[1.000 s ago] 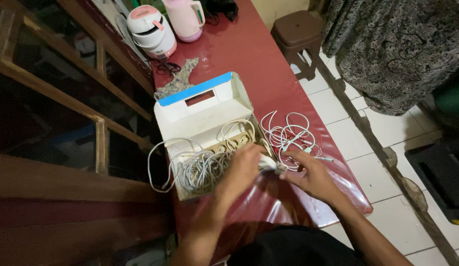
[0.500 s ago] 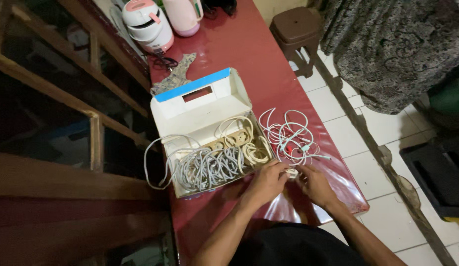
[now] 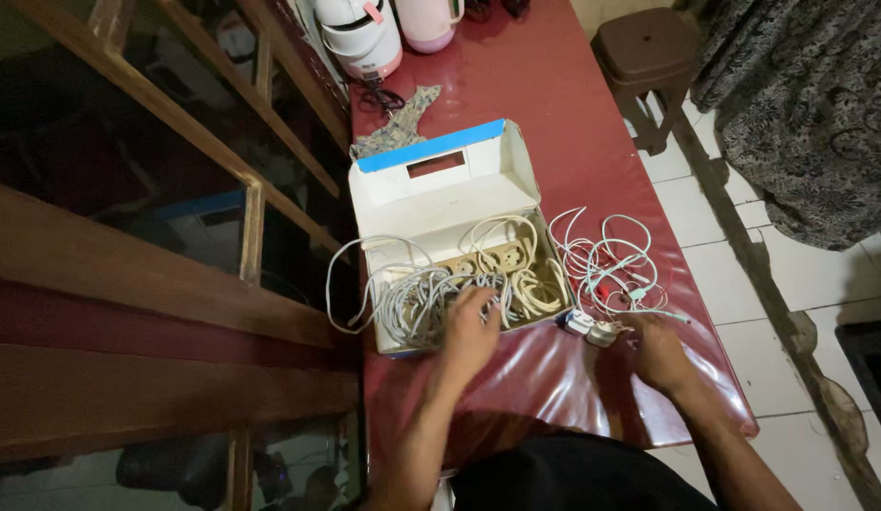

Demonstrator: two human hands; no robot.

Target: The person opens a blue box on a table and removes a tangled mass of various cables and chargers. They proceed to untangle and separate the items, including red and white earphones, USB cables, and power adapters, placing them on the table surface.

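Left hand (image 3: 472, 326) reaches into the box (image 3: 431, 194), fingers spread loosely over the grey cable tangle (image 3: 412, 308), not clearly gripping. Right hand (image 3: 653, 345) rests right of the white plugs (image 3: 592, 328), fingertips touching them; grip closure unclear. The plugs lie between both hands, nearer the right.

Left hand (image 3: 471, 326) covers part of the grey cable bundle (image 3: 412, 308) in the white box (image 3: 440, 199); whether its blurred fingertips grip a cable cannot be told. The power strip (image 3: 493, 260) lies partly under cream cable loops, its ends hidden. Right hand (image 3: 660, 348) rests beside 2 small white plugs (image 3: 592, 328); contact with them is unclear, and their type is too small to tell. The top edge cuts off the white appliance (image 3: 360, 33) and pink jug (image 3: 426, 21). The brown stool (image 3: 649, 47) hides its lower legs. Both forearms leave the frame at the bottom edge.
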